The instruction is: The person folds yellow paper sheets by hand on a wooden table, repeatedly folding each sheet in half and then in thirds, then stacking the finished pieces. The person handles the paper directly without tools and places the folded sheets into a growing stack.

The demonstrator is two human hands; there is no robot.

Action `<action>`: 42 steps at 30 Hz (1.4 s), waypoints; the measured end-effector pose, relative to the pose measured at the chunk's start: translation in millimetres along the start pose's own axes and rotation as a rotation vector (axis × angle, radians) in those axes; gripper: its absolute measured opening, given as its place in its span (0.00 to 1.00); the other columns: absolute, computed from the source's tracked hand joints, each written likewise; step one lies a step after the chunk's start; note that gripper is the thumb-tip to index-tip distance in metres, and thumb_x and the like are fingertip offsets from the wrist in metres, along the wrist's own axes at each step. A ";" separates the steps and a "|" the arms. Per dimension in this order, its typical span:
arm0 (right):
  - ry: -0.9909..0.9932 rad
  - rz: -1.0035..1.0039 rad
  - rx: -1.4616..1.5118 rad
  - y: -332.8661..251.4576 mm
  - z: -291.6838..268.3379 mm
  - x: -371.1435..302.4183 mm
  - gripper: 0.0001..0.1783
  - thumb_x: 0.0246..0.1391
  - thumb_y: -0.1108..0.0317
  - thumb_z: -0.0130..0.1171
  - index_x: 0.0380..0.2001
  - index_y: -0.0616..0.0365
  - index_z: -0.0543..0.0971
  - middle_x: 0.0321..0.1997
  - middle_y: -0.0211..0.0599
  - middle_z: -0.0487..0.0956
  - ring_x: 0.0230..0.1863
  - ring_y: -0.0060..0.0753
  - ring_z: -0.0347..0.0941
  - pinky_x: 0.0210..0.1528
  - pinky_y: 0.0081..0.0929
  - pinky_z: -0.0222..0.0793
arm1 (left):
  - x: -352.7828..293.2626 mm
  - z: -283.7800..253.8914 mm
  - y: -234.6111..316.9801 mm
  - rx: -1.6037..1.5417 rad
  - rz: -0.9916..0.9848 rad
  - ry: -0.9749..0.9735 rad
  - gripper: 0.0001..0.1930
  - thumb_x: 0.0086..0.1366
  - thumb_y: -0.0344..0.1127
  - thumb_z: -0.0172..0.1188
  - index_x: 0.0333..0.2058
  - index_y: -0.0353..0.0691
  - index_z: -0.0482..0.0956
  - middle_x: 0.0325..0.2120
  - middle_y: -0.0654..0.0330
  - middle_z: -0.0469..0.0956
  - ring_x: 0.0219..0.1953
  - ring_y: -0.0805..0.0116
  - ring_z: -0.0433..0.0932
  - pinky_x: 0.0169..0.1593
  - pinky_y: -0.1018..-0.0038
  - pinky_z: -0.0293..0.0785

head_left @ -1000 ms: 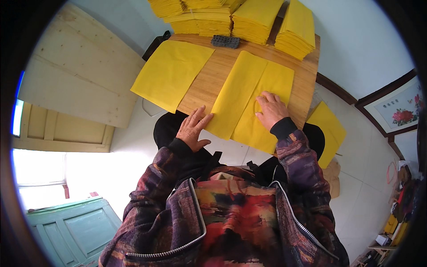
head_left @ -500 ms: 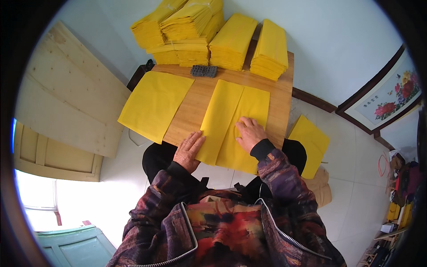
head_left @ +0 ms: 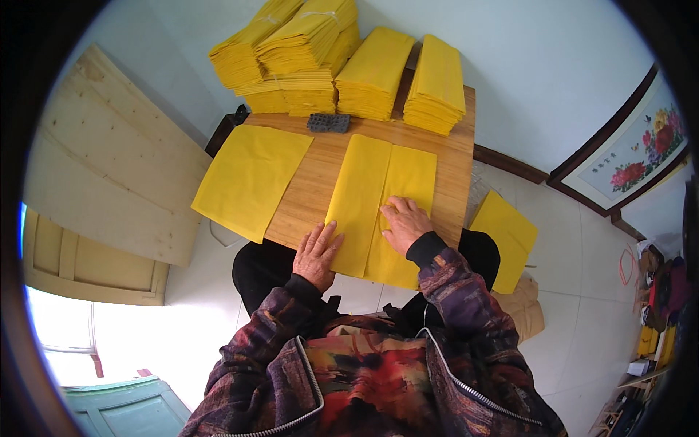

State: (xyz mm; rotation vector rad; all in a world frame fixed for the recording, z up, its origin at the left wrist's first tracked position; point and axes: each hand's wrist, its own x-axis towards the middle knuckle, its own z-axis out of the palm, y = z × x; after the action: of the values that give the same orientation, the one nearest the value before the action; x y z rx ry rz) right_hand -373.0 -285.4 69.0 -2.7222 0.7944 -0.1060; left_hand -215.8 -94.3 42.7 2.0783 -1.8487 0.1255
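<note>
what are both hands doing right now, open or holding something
Left hand: open, fingers at the left edge of the folded yellow sheet.
Right hand: open, fingers slightly bent, resting on that sheet.

Hands: two, left hand (head_left: 314, 256) and right hand (head_left: 406, 225)
Folded yellow sheet (head_left: 366, 195): I count one
Flat yellow sheet (head_left: 251, 180) on the table (head_left: 309, 195): one
Separate yellow stacks (head_left: 435, 81): two
Heaped yellow bundles (head_left: 302, 42): several, I cannot count
Grey block (head_left: 328, 122): one
</note>
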 end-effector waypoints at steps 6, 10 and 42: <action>-0.044 0.014 -0.006 -3.1 -5.7 0.3 0.28 0.47 0.62 0.63 0.53 0.54 0.70 0.60 0.38 0.64 0.61 0.44 0.59 0.58 0.42 0.61 | 2.4 -6.7 -2.2 -0.048 0.031 -0.090 0.32 0.46 0.32 0.61 0.54 0.44 0.69 0.61 0.56 0.61 0.64 0.55 0.58 0.62 0.58 0.57; -0.058 0.011 0.003 -1.4 -3.4 0.7 0.27 0.48 0.62 0.63 0.53 0.53 0.70 0.61 0.38 0.64 0.61 0.44 0.59 0.57 0.43 0.62 | 1.2 -13.7 -3.7 -0.064 0.039 -0.155 0.34 0.46 0.38 0.65 0.56 0.45 0.68 0.61 0.56 0.60 0.65 0.56 0.56 0.63 0.57 0.56; 0.028 -0.045 -0.044 1.1 -0.5 1.4 0.26 0.47 0.64 0.63 0.50 0.55 0.71 0.57 0.40 0.67 0.57 0.46 0.63 0.57 0.38 0.63 | 17.0 5.7 -41.3 -0.264 -0.059 -0.116 0.27 0.65 0.40 0.49 0.61 0.38 0.58 0.63 0.52 0.57 0.65 0.56 0.55 0.64 0.59 0.51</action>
State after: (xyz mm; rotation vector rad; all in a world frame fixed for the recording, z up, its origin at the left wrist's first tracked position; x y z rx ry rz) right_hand -372.5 -287.2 69.2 -2.7865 0.7517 -0.1385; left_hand -174.1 -108.7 34.0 1.9885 -1.7576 -0.2455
